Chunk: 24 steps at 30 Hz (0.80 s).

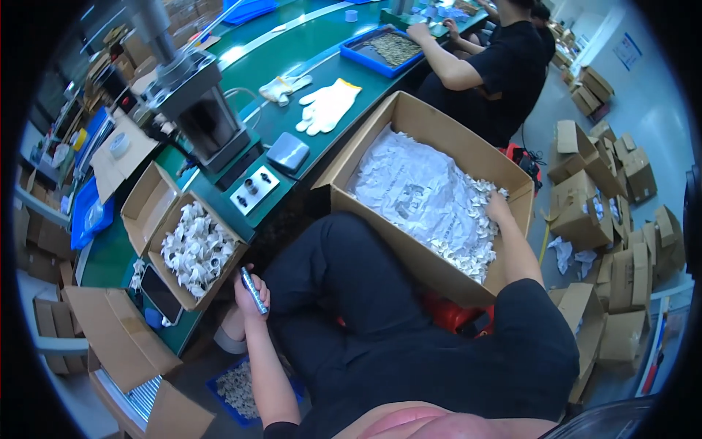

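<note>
Both hands: the left hand (246,298), beside the knee, has its fingers closed around a slim silvery-blue cylinder (254,293); the right hand (499,208) reaches into a large open brown cardboard carton (439,271), fingertips among small white curled pieces (479,257); whether they grip one, I cannot tell.
Floor tray: a shallow blue plastic tray (213,385) of greyish pieces sits low, near the left forearm.
Large carton: beside the thighs; white pieces show along its right side, next to a crumpled white plastic bag (409,175).
Small carton: a small open brown cardboard carton (150,203) on the green worktop (285,55) holds a heap of white parts (194,252).
White stock: handling looks under way rather than finished, since plenty lies loose in both cartons; which are done and which are left, I cannot tell.
Press: a grey metal column press (212,128) stands behind a pale plate with dark round fittings (254,189).
Further off: a white knitted glove with a yellow cuff (329,106), then a co-worker in black (501,73).
</note>
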### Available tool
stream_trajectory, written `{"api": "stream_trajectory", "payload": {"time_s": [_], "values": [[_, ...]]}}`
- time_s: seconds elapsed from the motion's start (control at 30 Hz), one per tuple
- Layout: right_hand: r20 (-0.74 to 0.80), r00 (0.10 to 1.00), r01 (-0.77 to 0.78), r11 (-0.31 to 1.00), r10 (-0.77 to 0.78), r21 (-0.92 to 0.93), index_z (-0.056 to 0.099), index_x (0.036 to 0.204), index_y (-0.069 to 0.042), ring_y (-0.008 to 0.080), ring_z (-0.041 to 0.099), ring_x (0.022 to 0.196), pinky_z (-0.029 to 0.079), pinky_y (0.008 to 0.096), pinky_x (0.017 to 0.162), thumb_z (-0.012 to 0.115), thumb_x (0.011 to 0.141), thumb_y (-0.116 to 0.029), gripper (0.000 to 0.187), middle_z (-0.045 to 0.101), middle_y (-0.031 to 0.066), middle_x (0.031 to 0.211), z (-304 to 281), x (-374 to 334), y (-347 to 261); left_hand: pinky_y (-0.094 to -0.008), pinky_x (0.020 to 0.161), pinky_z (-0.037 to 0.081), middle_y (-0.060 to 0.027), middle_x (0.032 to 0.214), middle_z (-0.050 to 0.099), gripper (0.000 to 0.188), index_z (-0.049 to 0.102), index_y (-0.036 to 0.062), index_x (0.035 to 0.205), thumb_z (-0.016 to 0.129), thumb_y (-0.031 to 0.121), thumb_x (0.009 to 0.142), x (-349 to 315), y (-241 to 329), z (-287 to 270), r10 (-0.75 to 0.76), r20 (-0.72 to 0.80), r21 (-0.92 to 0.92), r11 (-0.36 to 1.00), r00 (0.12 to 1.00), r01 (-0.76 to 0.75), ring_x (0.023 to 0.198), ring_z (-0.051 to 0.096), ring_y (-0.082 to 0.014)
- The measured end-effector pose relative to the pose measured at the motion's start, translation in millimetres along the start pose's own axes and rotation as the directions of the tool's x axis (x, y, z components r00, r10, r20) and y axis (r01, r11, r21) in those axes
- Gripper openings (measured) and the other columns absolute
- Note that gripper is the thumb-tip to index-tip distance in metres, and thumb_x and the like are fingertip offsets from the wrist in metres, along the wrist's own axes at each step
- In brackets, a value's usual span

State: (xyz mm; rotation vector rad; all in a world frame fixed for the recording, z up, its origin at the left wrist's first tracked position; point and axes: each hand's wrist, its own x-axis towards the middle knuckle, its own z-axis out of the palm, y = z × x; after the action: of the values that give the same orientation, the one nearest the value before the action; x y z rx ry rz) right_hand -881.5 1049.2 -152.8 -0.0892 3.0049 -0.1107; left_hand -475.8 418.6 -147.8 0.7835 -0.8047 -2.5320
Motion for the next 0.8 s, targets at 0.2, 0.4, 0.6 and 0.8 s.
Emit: {"api": "stream_trajectory", "payload": {"time_s": [0.2, 0.4, 0.6, 0.8], "values": [[-0.220, 0.973, -0.047, 0.990, 0.076, 0.133, 0.057, 0.124, 0.003, 0.0428, 0.058, 0.120, 0.047, 0.0489, 0.101, 0.058, 0.085, -0.002, 0.039, 0.061, 0.0273, 0.125, 46.1, -15.7, -20.8, -0.0274, 0.028, 0.036, -0.0031, 0.062, 0.047, 0.048, 0.053, 0.0047, 0.121, 0.031, 0.046, 0.109, -14.1, 2.2, -15.4, 0.049, 0.059, -0.078, 0.996, 0.997, -0.045, 0.037, 0.042, -0.0155], [-0.542, 0.840, 0.096, 0.973, 0.034, 0.210, 0.066, 0.116, 0.003, 0.0343, 0.067, 0.100, 0.052, 0.0409, 0.092, 0.066, 0.078, 0.000, 0.038, 0.070, 0.0192, 0.103, 44.5, -7.9, -6.3, -0.0270, 0.029, 0.035, -0.0024, 0.061, 0.046, 0.048, 0.055, 0.0061, 0.119, 0.032, 0.047, 0.109, -17.8, -4.3, -14.2, 0.035, 0.109, -0.054, 0.998, 0.993, -0.029, 0.037, 0.041, -0.0150], [-0.361, 0.869, 0.472, 0.347, -0.338, 0.810, 0.063, 0.123, 0.002, 0.0171, 0.066, 0.107, 0.053, 0.0301, 0.093, 0.065, 0.093, -0.004, 0.031, 0.069, 0.0094, 0.116, -87.8, -19.5, -239.1, -0.0258, 0.028, 0.036, -0.0024, 0.061, 0.046, 0.044, 0.056, 0.0075, 0.118, 0.037, 0.046, 0.108, -23.3, 7.5, -16.0, 0.057, 0.136, -0.067, 0.997, 0.989, -0.049, 0.038, 0.042, -0.0133], [-0.582, 0.611, 0.766, 0.213, -0.538, 0.607, 0.067, 0.117, 0.000, 0.0180, 0.072, 0.095, 0.058, 0.0301, 0.084, 0.077, 0.089, -0.016, 0.034, 0.073, 0.0126, 0.105, -115.0, -106.9, -496.0, -0.0259, 0.029, 0.036, -0.0021, 0.061, 0.046, 0.045, 0.056, 0.0072, 0.118, 0.037, 0.047, 0.108, -17.0, -5.8, -0.2, 0.046, 0.124, -0.042, 0.998, 0.991, -0.041, 0.038, 0.041, -0.0133]]}}
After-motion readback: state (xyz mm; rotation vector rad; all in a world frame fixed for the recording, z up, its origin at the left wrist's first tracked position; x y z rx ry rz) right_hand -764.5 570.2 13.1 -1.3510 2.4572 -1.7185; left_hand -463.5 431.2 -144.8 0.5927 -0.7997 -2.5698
